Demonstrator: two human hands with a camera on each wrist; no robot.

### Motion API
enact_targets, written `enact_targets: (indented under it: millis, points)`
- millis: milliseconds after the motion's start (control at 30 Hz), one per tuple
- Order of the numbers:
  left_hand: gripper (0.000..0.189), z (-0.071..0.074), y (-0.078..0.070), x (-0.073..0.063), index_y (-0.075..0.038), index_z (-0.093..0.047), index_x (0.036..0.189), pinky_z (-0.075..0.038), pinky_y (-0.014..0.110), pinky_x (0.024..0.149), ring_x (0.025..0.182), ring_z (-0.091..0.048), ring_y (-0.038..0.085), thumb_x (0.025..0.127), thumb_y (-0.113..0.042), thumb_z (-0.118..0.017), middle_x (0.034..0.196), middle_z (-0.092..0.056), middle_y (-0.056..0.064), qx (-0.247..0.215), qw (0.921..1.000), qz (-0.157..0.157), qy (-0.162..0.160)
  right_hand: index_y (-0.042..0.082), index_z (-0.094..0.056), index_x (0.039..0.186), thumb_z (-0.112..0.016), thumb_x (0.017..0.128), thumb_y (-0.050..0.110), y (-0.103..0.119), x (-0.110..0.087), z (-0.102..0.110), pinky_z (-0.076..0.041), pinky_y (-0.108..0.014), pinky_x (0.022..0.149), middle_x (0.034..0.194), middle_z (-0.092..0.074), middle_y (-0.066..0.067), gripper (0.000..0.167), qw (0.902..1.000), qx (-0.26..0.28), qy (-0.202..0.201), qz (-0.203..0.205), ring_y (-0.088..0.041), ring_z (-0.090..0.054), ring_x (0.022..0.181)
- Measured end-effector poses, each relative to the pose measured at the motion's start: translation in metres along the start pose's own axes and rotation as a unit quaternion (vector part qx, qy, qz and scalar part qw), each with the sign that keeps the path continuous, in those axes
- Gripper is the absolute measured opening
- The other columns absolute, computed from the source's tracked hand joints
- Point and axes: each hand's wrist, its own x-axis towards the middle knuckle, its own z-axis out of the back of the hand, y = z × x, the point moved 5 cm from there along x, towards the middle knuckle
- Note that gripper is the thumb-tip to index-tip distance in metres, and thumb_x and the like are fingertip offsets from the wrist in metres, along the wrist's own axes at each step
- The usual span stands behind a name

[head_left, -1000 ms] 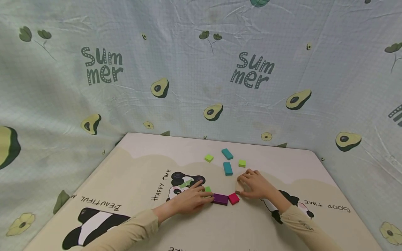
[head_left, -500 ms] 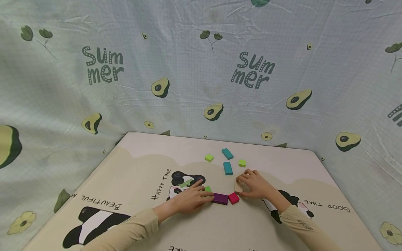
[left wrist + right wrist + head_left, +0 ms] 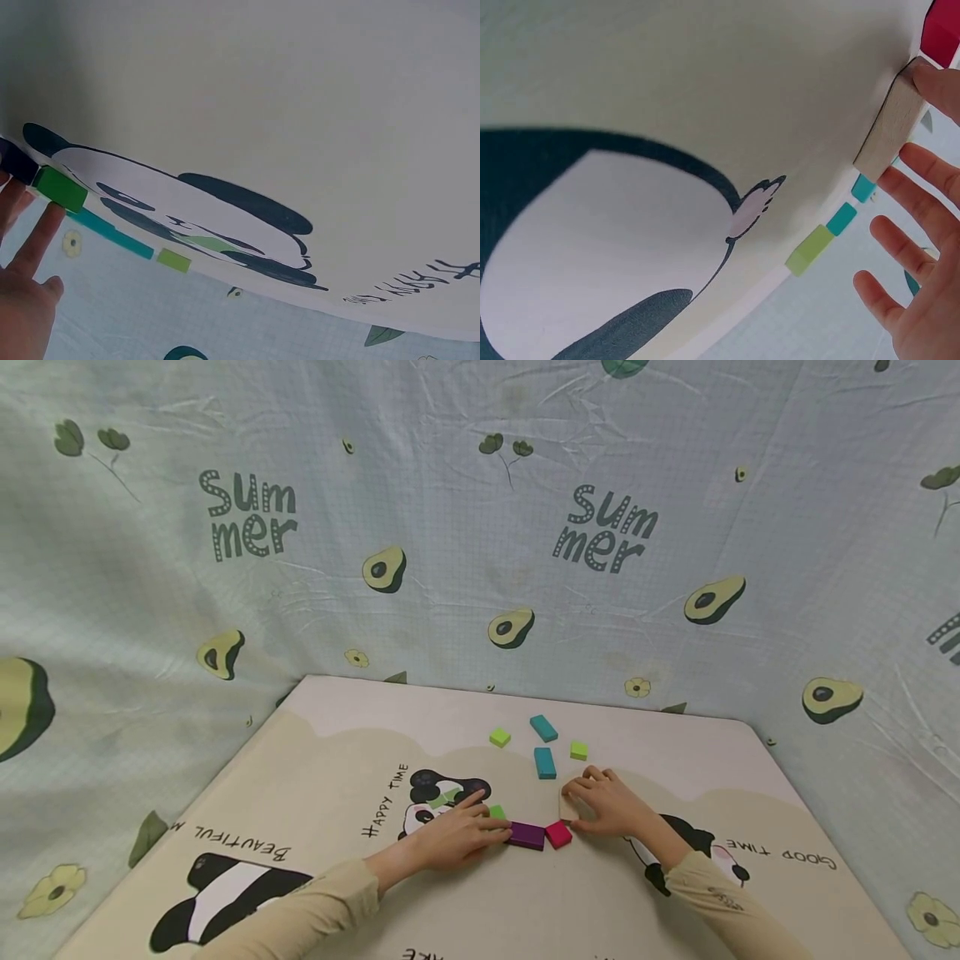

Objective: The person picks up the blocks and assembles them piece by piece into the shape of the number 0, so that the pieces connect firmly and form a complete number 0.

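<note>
In the head view, a purple block (image 3: pixel 527 836) lies left of a red block (image 3: pixel 558 835), corner close to corner. My left hand (image 3: pixel 459 837) lies palm down with fingertips at the purple block's left end. One straight finger touches a green block (image 3: pixel 61 188) in the left wrist view, beside the dark purple block (image 3: pixel 18 160). My right hand (image 3: pixel 611 802) holds a plain wooden block (image 3: pixel 892 124) flat on the table. The thumb is on one end, the index and middle fingertips at the other; the remaining fingers are spread off it.
Farther back lie two teal blocks (image 3: pixel 545 763) and two small lime blocks (image 3: pixel 499 737), (image 3: pixel 579 751). The table (image 3: pixel 360 727) has a printed panda cover. Behind it hangs a patterned curtain (image 3: pixel 420 502).
The wooden block and my right hand have shifted slightly left, toward the red block. My left hand and the other blocks have stayed put.
</note>
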Motion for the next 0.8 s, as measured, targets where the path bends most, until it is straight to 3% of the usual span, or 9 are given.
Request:
enact_targets:
  millis: [233, 800]
  points:
    - [0.035, 0.0005, 0.0002, 0.0007, -0.022, -0.055, 0.123, -0.028, 0.045, 0.105, 0.100, -0.052, 0.012, 0.088, -0.023, -0.054, 0.125, -0.055, -0.009, 0.003, 0.9999, 0.004, 0.009, 0.019, -0.057, 0.107, -0.065, 0.075, 0.040, -0.0005, -0.0001, -0.0006, -0.037, -0.043, 0.082, 0.096, -0.060, 0.002, 0.040, 1.0000, -0.005, -0.001, -0.001, -0.018, -0.044, 0.094]
    - [0.034, 0.0009, -0.0002, 0.0008, -0.022, -0.055, 0.123, -0.027, 0.045, 0.105, 0.101, -0.052, 0.011, 0.088, -0.023, -0.053, 0.124, -0.055, -0.009, -0.005, 0.9999, 0.008, 0.010, 0.018, -0.057, 0.108, -0.066, 0.074, 0.042, -0.0015, -0.0022, 0.0000, -0.037, -0.043, 0.082, 0.108, -0.062, 0.000, 0.043, 0.9999, -0.004, -0.012, 0.005, -0.018, -0.044, 0.098]
